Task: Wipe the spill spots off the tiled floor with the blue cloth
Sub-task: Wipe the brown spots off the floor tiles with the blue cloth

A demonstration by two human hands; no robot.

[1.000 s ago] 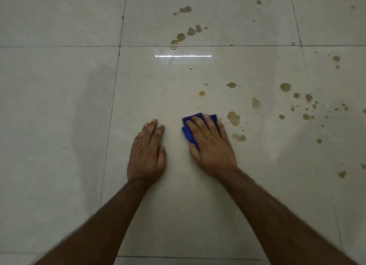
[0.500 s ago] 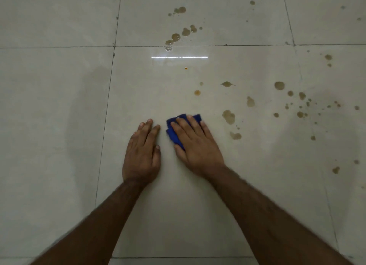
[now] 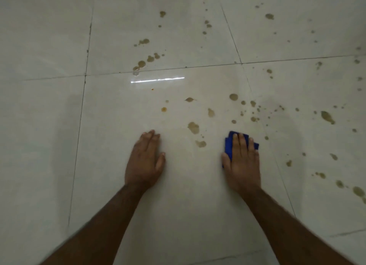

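A folded blue cloth (image 3: pixel 228 145) lies flat on the pale tiled floor (image 3: pixel 188 205), mostly covered by my right hand (image 3: pixel 243 161), which presses on it with straight fingers. My left hand (image 3: pixel 145 159) rests palm down on the bare tile, well to the left of the cloth. Between the two hands sit two brown spill spots, a larger one (image 3: pixel 193 127) and a smaller one (image 3: pixel 201 143). More brown spots (image 3: pixel 233 97) are scattered ahead and to the right.
Dark grout lines (image 3: pixel 198 66) divide the large glossy tiles. A cluster of spots (image 3: pixel 141 63) sits by the far grout line, near a bright light reflection (image 3: pixel 157 79). Further spots (image 3: pixel 358 191) lie at the right edge.
My right hand has slid the blue cloth to the right, past the two nearest spots, opening a wide gap from my left hand. The view has tilted and shows more floor ahead.
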